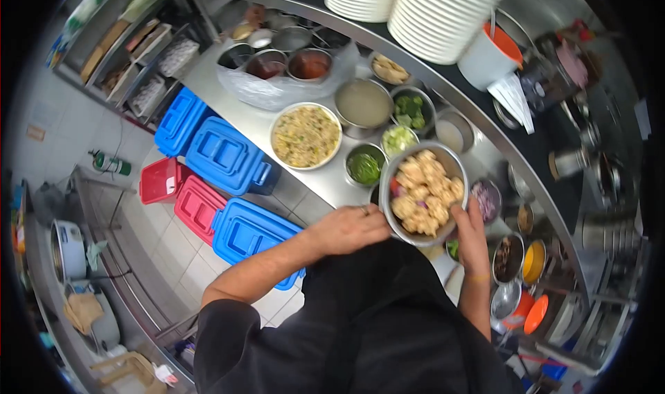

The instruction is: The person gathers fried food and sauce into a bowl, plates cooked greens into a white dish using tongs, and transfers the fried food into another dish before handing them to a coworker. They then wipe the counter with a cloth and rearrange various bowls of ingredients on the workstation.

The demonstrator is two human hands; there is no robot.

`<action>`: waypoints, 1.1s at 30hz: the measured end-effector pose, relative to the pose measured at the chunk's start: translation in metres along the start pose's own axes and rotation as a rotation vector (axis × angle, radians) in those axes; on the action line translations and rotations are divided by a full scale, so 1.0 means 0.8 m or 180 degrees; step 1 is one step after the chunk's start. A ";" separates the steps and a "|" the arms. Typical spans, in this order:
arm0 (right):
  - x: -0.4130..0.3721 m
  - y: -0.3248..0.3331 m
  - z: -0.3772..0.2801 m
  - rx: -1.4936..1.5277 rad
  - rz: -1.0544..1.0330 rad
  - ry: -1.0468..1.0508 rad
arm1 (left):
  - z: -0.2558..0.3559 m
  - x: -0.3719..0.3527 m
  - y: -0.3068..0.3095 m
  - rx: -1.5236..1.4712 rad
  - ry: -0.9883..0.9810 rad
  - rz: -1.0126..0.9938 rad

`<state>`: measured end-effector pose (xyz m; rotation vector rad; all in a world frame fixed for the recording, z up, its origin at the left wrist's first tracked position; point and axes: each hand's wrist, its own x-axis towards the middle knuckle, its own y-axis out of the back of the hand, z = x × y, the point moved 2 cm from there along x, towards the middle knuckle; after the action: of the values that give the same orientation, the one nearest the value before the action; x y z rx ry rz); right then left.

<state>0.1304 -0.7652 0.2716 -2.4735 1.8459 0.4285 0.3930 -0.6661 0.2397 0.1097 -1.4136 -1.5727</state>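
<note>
Both hands hold a metal bowl (393,221) of pale, batter-coated chunks (424,189) with a few red and purple bits. My left hand (355,229) grips the bowl's left rim, a ring on one finger. On the bowl's right side, my right hand (472,238) has its thumb over the rim, near the chunks. To the left on the steel counter sits a round white bowl of fried rice (305,136). Just beyond the held bowl are containers of chopped green herbs (364,167) and light green pieces (398,140).
Stacked white bowls (443,20) and a white bucket with orange inside (490,56) stand on the upper shelf. Sauce pots in plastic (309,65) are at the counter's back left. Blue lidded bins (225,155) and red bins (199,207) are on the floor. Chopped purple onion (485,201) lies right.
</note>
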 end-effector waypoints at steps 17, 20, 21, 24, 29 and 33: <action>-0.039 0.054 0.085 0.1572 0.0843 -0.0593 | -0.295 0.109 0.315 0.1085 0.1112 0.2789; -0.035 0.064 0.100 0.1593 0.1015 -0.0682 | -0.456 0.160 0.402 0.2211 0.0916 0.2583; -0.029 0.090 0.150 0.1533 0.1140 -0.0795 | -0.502 0.178 0.426 0.2562 0.0947 0.2189; -0.001 0.083 0.174 0.1535 0.1206 -0.0973 | -0.683 0.221 0.475 0.2261 0.1500 0.1061; 0.045 0.050 0.177 0.1618 0.1325 -0.1150 | -0.777 0.243 0.526 0.0405 0.2844 0.0146; 0.056 0.043 0.175 0.1662 0.1256 -0.1416 | -0.854 0.248 0.559 0.0782 0.2681 -0.0190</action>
<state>0.0813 -0.7915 0.1315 -1.5424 1.9263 0.3969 0.9810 -1.2164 0.4805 0.8607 -0.9121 -1.1610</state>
